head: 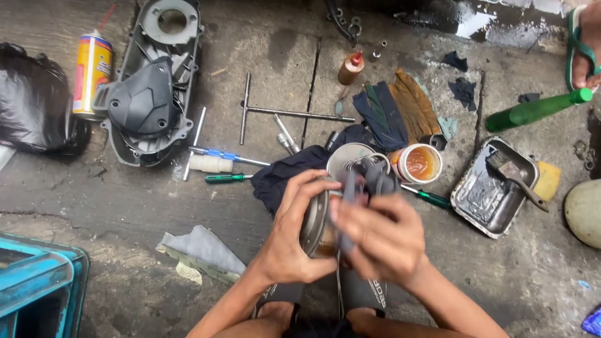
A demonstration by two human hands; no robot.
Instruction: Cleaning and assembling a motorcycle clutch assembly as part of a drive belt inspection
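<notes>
From the head view I see my left hand (294,235) cupping a round metal pulley (316,225) from the side, fingers curled around its rim, while my right hand (382,235) presses a dark rag (369,178) against its face, fingers closed on the cloth and blurred. The pulley sits in front of my knees, just above the concrete floor (156,206). By my judgement the wiping is midway: the engine cover (150,87) lies off to the left, and the tub of grease (418,163) stands open just beside my hands, apparently unused yet. Tools crowd the floor ahead: a T-wrench (282,114), two screwdrivers (219,168), gloves (400,106) and a spray can (92,74). To the right a tray (476,206) with a brush (513,176) lies close, and a green bottle (538,109) rests near another person's sandalled foot (585,44). A blue crate (37,281) bounds my left. Open room lies mostly low left, around the scrap of cloth (200,247).
</notes>
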